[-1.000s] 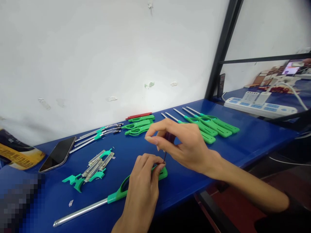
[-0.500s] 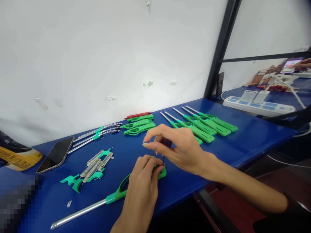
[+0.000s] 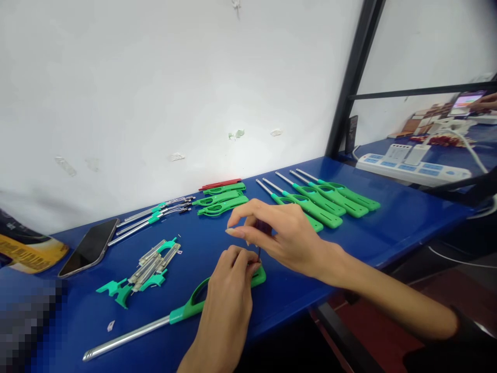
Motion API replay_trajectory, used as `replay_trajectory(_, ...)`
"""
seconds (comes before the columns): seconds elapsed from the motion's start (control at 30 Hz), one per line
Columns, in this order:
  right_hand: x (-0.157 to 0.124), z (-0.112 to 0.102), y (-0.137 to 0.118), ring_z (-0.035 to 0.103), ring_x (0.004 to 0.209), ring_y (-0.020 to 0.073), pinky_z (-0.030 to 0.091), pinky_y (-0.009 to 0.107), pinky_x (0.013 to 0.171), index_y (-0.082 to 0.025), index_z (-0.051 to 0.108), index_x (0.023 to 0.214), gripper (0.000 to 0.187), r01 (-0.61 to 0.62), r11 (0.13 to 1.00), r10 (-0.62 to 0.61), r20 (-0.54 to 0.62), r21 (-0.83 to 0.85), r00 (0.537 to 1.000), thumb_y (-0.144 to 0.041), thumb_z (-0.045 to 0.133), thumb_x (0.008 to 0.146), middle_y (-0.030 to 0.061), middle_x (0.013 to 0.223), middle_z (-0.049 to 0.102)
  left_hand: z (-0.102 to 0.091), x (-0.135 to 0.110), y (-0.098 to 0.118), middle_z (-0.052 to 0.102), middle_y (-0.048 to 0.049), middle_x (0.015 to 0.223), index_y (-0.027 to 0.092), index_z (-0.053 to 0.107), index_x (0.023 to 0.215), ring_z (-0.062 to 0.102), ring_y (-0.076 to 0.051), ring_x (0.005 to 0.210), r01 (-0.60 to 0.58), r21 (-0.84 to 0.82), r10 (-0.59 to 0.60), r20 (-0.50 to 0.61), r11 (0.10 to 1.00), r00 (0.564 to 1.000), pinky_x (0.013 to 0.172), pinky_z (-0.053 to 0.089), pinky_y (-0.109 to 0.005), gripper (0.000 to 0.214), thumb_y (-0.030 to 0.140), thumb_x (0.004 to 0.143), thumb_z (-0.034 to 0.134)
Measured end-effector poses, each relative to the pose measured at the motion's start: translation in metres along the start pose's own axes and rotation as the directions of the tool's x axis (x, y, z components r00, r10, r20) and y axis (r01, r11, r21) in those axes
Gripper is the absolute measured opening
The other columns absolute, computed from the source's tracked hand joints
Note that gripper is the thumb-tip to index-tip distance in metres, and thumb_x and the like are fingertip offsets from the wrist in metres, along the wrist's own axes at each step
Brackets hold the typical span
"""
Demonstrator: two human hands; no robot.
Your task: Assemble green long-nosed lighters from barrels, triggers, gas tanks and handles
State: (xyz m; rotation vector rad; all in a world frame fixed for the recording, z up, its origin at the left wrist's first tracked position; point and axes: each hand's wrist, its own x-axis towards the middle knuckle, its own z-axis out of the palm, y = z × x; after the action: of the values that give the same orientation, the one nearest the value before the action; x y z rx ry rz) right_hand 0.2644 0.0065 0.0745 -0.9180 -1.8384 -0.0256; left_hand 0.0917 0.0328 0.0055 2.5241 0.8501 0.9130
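Observation:
A long green-handled lighter (image 3: 186,310) with a steel tube lies near the front edge of the blue table (image 3: 407,223). My left hand (image 3: 229,305) presses down on its handle, fingers closed over it. My right hand (image 3: 283,233) hovers just above, pinching a small dark screwdriver whose thin tip points down at the handle's far end beside my left fingertips.
Several finished green lighters (image 3: 326,199) lie in a row at the right. Green handle shells (image 3: 221,199) and a red part lie by the wall. Inner tubes (image 3: 155,215), small metal and green parts (image 3: 151,267) and a phone (image 3: 91,246) are at the left. A power strip (image 3: 411,168) is far right.
My right hand with the screwdriver has sunk slightly lower and a little left toward the handle. My left hand has stayed on the lighter.

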Motion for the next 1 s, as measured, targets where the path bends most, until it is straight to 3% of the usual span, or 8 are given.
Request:
replay_trajectory(0.17, -0.001, -0.002, -0.001, 0.054, 0.053, 0.004, 0.043, 0.015, 0.057, -0.02, 0.068, 0.104, 0.011, -0.043, 0.999, 0.042, 0.048, 0.021, 0.998, -0.031, 0.065, 0.106, -0.0081, 0.073, 0.065, 0.0, -0.002, -0.003, 0.072, -0.0032, 0.107, 0.023, 0.069, 0.103, 0.071, -0.021, 0.1, -0.005, 0.02, 0.005, 0.022, 1.0, 1.0, 0.085, 0.056, -0.032, 0.021, 0.014, 0.107, 0.05)
replay_trajectory(0.4, -0.006, 0.001, 0.002, 0.055, 0.057, 0.0047, 0.042, 0.017, 0.058, -0.023, 0.068, 0.105, 0.014, -0.071, 0.997, 0.071, 0.066, 0.002, 0.995, -0.036, 0.064, 0.107, -0.0059, 0.082, 0.07, -0.01, -0.003, -0.001, 0.075, -0.0034, 0.112, 0.025, 0.07, 0.109, 0.072, -0.022, 0.101, -0.031, 0.063, 0.026, 0.066, 0.998, 0.997, 0.088, 0.058, -0.035, 0.018, 0.021, 0.107, 0.052)
replay_trajectory(0.57, -0.007, -0.001, -0.004, 0.056, 0.058, 0.006, 0.043, 0.019, 0.06, -0.022, 0.069, 0.109, 0.016, -0.088, 0.996, 0.087, 0.077, 0.005, 0.993, -0.037, 0.063, 0.107, -0.0062, 0.08, 0.07, -0.025, -0.012, 0.0, 0.075, -0.0062, 0.113, 0.025, 0.072, 0.113, 0.071, -0.031, 0.103, -0.065, 0.136, 0.051, 0.102, 0.989, 0.993, 0.088, 0.058, -0.052, 0.016, 0.025, 0.103, 0.06)
replay_trajectory(0.67, -0.006, -0.009, -0.013, 0.066, 0.077, 0.0103, 0.051, 0.023, 0.074, -0.018, 0.067, 0.126, 0.024, -0.102, 0.994, 0.095, 0.139, 0.046, 0.986, -0.03, 0.052, 0.112, -0.0012, 0.091, 0.072, -0.03, -0.022, -0.004, 0.074, -0.008, 0.113, 0.025, 0.071, 0.121, 0.071, -0.033, 0.1, -0.095, 0.174, 0.079, 0.096, 0.98, 0.992, 0.086, 0.057, -0.056, 0.023, 0.022, 0.101, 0.061)
replay_trajectory(0.8, -0.006, -0.011, -0.018, 0.068, 0.115, 0.0134, 0.053, 0.027, 0.099, -0.021, 0.053, 0.15, 0.039, -0.181, 0.96, 0.117, 0.277, 0.216, 0.954, -0.018, 0.037, 0.114, 0.0049, 0.128, 0.07, -0.031, -0.033, -0.012, 0.072, -0.0086, 0.115, 0.026, 0.065, 0.135, 0.07, -0.029, 0.098, -0.184, 0.257, 0.174, 0.06, 0.949, 0.983, 0.083, 0.06, -0.049, 0.034, 0.019, 0.103, 0.058)
replay_trajectory(0.87, -0.009, -0.002, -0.016, 0.073, 0.103, 0.0117, 0.059, 0.025, 0.089, -0.025, 0.053, 0.148, 0.038, -0.22, 0.93, 0.151, 0.238, 0.295, 0.959, -0.019, 0.041, 0.114, 0.0032, 0.129, 0.071, -0.03, -0.037, -0.015, 0.071, -0.0084, 0.117, 0.026, 0.063, 0.138, 0.07, -0.027, 0.1, -0.196, 0.28, 0.189, 0.054, 0.94, 0.981, 0.085, 0.061, -0.046, 0.036, 0.019, 0.103, 0.057)
replay_trajectory(0.93, -0.014, 0.01, -0.013, 0.075, 0.083, 0.0092, 0.06, 0.023, 0.077, -0.027, 0.062, 0.133, 0.027, -0.214, 0.921, 0.203, 0.069, 0.326, 0.977, -0.018, 0.05, 0.111, -0.0002, 0.118, 0.075, -0.029, -0.039, -0.017, 0.069, -0.0077, 0.118, 0.028, 0.062, 0.141, 0.069, -0.026, 0.101, -0.186, 0.28, 0.175, 0.065, 0.942, 0.982, 0.087, 0.061, -0.043, 0.038, 0.02, 0.104, 0.058)
replay_trajectory(1.0, -0.02, 0.019, -0.012, 0.073, 0.078, 0.0094, 0.06, 0.023, 0.075, -0.027, 0.068, 0.119, 0.016, -0.208, 0.932, 0.239, -0.074, 0.296, 0.968, -0.019, 0.061, 0.107, -0.0021, 0.11, 0.076, -0.029, -0.041, -0.018, 0.069, -0.0074, 0.119, 0.028, 0.061, 0.143, 0.068, -0.025, 0.102, -0.176, 0.276, 0.161, 0.076, 0.945, 0.984, 0.088, 0.061, -0.042, 0.039, 0.019, 0.104, 0.057)
